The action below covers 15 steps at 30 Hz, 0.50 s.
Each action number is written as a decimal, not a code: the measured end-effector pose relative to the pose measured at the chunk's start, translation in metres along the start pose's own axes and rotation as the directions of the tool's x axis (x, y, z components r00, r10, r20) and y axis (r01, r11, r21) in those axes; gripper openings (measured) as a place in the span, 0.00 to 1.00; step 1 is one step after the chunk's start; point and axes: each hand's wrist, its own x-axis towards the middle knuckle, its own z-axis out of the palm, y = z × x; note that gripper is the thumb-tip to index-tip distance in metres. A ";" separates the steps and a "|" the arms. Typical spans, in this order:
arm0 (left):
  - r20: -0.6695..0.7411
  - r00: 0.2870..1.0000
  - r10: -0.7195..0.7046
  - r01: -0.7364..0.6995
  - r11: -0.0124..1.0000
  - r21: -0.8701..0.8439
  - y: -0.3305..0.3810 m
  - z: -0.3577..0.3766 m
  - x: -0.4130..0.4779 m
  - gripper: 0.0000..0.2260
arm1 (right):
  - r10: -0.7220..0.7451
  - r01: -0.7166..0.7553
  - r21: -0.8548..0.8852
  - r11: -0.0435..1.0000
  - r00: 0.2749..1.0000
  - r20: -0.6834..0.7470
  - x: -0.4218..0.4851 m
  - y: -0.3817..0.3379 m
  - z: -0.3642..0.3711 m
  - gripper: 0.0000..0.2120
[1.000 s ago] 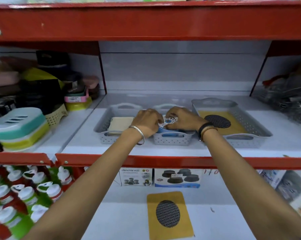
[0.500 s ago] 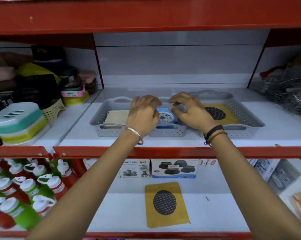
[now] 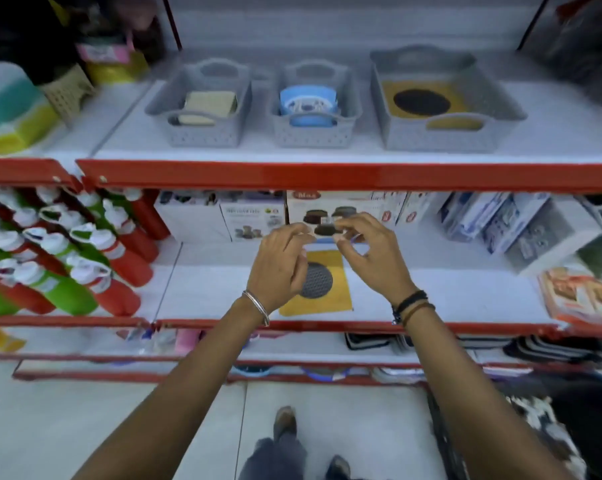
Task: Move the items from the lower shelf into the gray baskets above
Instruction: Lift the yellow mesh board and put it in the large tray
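Note:
Three gray baskets stand on the upper shelf. The left basket (image 3: 202,133) holds a pale yellow pad (image 3: 209,102). The middle basket (image 3: 311,135) holds a blue round item (image 3: 308,102). The wide right basket (image 3: 441,135) holds a yellow card with a dark round mesh (image 3: 421,102). On the lower shelf lies another yellow card with a dark mesh disc (image 3: 322,287). My left hand (image 3: 280,263) and my right hand (image 3: 372,256) hover just above that card, fingers apart, holding nothing.
White product boxes (image 3: 254,216) stand at the back of the lower shelf. Red and green bottles (image 3: 67,258) lie at the left, packaged goods (image 3: 521,226) at the right. Red shelf rails (image 3: 327,176) run across. Feet show on the floor below.
Both hands let go of the blue item in the middle basket and dropped to the lower shelf. The view tilted down.

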 end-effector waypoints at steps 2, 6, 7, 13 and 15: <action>0.155 0.973 -0.169 0.168 0.986 0.021 -0.012 0.019 -0.024 0.14 | 0.108 -0.106 -0.044 0.993 0.992 0.068 -0.017 0.024 0.018 0.09; 0.422 0.748 -0.512 0.477 0.857 0.194 -0.031 0.054 -0.064 0.23 | 0.325 -0.302 -0.154 0.941 0.932 0.160 -0.048 0.068 0.051 0.13; 0.476 0.669 -0.572 0.527 0.816 0.239 -0.033 0.062 -0.072 0.25 | 0.385 -0.352 -0.192 0.916 0.906 0.178 -0.054 0.076 0.057 0.15; 0.546 0.437 -0.715 0.729 0.637 0.251 -0.036 0.095 -0.086 0.28 | 0.650 -0.509 -0.442 0.739 0.711 0.268 -0.071 0.101 0.097 0.28; 0.501 0.437 -0.747 0.763 0.603 0.233 -0.033 0.103 -0.079 0.27 | 0.680 -0.546 -0.458 0.701 0.706 0.198 -0.067 0.103 0.110 0.27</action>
